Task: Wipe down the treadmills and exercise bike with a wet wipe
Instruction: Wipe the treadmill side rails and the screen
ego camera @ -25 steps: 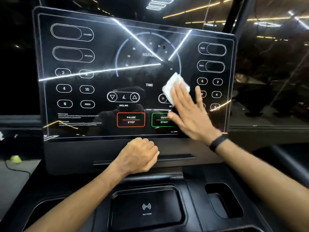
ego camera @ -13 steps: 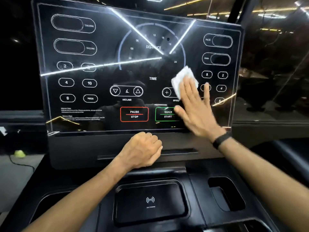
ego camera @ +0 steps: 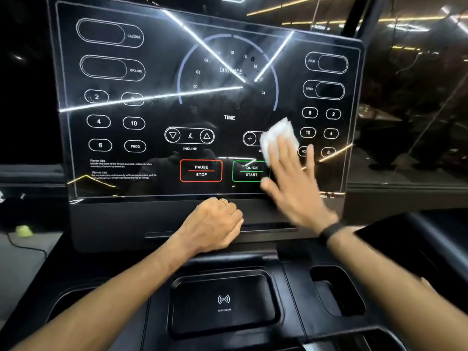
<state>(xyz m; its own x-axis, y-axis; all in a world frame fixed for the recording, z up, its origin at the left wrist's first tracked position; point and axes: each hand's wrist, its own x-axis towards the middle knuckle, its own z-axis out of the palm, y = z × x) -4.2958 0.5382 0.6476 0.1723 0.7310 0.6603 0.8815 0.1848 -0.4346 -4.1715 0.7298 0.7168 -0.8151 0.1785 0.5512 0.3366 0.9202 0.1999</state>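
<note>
One hand [ego camera: 295, 188] presses wipe [ego camera: 278, 136] near screen's [ego camera: 152, 158] rt edge.

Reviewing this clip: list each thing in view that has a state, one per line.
Wet wipe: pressed flat against the screen under the fingers.
Right hand: flat, fingers straight, blurred by motion.
Left hand: curled into a fist, resting on the console ledge, holding nothing visible.
Screen: dark, printed buttons visible, ceiling lights reflected.
Charging tray: empty.

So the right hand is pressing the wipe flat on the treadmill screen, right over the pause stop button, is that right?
Not quite. In the head view the right hand presses the wipe flat on the screen, but beside the quick start button, not over the pause stop button, which is uncovered.
</note>
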